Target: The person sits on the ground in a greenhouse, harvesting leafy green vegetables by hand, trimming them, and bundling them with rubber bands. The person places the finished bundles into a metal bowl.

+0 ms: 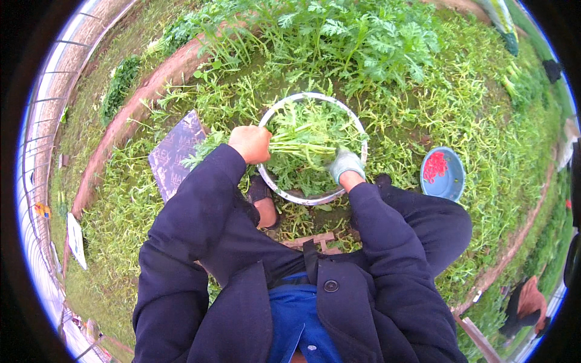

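Note:
Bare and closed, my left hand (251,144) grips a bunch of leafy greens (299,146) at the left rim of a round white tub (312,200). The stems point right across the tub, and leaves stick out left of the fist. My right hand (347,165), in a pale glove, is over the tub's right side at the stem ends. It is blurred, and whether its fingers hold the stems cannot be told. Loose greens (302,179) lie inside the tub beneath the bunch.
A blue basin (447,179) with red rings or bands (435,168) stands to the right. A printed board (174,152) lies left. Tall leafy plants (354,36) grow ahead, with cut bundles (120,86) at the upper left. Another person (526,304) is at the lower right.

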{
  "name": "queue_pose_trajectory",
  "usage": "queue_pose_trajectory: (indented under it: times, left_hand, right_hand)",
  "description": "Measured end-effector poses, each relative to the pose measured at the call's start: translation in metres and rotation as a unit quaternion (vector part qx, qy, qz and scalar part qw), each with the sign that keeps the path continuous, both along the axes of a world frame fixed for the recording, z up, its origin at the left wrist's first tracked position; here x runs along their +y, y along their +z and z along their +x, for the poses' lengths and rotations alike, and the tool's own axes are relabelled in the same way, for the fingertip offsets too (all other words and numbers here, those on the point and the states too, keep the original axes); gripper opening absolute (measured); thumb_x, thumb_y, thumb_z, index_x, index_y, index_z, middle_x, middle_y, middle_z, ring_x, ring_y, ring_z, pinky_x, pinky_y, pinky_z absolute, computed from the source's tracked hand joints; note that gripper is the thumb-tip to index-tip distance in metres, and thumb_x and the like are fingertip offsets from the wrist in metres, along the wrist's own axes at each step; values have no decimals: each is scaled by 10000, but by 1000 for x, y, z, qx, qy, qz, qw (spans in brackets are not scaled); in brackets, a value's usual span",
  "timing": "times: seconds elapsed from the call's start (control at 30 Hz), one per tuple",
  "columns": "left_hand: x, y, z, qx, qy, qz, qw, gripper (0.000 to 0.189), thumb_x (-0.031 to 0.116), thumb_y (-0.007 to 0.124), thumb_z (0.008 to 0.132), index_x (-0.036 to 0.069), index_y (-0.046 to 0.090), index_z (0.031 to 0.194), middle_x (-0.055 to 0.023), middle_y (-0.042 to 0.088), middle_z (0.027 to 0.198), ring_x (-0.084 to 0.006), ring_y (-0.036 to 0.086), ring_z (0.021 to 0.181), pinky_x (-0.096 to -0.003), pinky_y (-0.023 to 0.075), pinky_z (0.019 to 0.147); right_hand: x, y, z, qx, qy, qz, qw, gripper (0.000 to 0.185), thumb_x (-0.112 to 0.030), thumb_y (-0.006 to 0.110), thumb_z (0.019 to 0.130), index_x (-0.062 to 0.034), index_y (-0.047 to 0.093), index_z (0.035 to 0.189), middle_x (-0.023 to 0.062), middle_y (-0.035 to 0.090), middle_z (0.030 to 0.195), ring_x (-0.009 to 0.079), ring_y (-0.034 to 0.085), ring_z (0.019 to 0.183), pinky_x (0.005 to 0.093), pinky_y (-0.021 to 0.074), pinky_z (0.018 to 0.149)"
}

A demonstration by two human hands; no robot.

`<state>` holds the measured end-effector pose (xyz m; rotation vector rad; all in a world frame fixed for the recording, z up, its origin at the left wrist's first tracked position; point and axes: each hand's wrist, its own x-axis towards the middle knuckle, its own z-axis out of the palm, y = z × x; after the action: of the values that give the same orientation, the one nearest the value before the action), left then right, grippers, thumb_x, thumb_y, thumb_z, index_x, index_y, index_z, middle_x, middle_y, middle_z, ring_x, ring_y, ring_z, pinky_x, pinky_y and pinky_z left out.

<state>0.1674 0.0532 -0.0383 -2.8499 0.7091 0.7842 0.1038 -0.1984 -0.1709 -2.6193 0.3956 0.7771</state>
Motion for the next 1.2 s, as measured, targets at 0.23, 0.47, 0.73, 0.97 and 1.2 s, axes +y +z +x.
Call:
queue_pose_trajectory:
  times: [0.23, 0.47, 0.73, 0.97, 1.2]
  left_hand:
    - [16, -11, -10, -103, -38, -11, 994, 144, 179, 699, 690, 87, 718, 799, -128, 702, 710, -307, 717, 695, -425, 566, 631]
    - [21, -17, -14, -207, -45, -23, 977, 77, 126, 662, 732, 87, 666, 798, -113, 666, 632, -290, 691, 609, -412, 532, 553]
    - [28, -29, 3, -276, -34, 30, 960, 36, 126, 643, 774, 98, 660, 788, -95, 687, 666, -266, 706, 641, -393, 536, 570]
    - [20, -14, 0, -286, -71, 74, 953, 40, 161, 627, 811, 124, 637, 805, -53, 685, 668, -223, 698, 629, -396, 475, 546]
    - [2, 30, -22, -376, -239, 20, 895, 45, 196, 612, 805, 154, 616, 789, -1, 595, 640, -186, 636, 619, -386, 442, 610]
  right_hand:
    - [6, -79, -5, 31, 26, -55, 998, 315, -327, 656, 860, -127, 743, 1087, 172, 713, 1120, 359, 679, 1057, 450, 545, 881]
    - [0, -57, -11, -50, 58, -57, 995, 435, -344, 684, 809, -108, 702, 1174, 204, 709, 1093, 331, 680, 1053, 426, 523, 928]
    - [-16, -18, -16, -73, -57, 123, 988, 546, -466, 593, 889, -43, 640, 1231, 217, 703, 1116, 340, 666, 1088, 420, 481, 978]
    - [7, 58, -8, -133, 84, 206, 966, 525, -474, 505, 976, -17, 658, 1183, 243, 696, 1083, 410, 651, 1047, 456, 498, 923]
    - [45, 95, -10, -213, 171, 163, 948, 509, -531, 531, 963, -78, 699, 1123, 177, 728, 954, 365, 691, 921, 450, 526, 806]
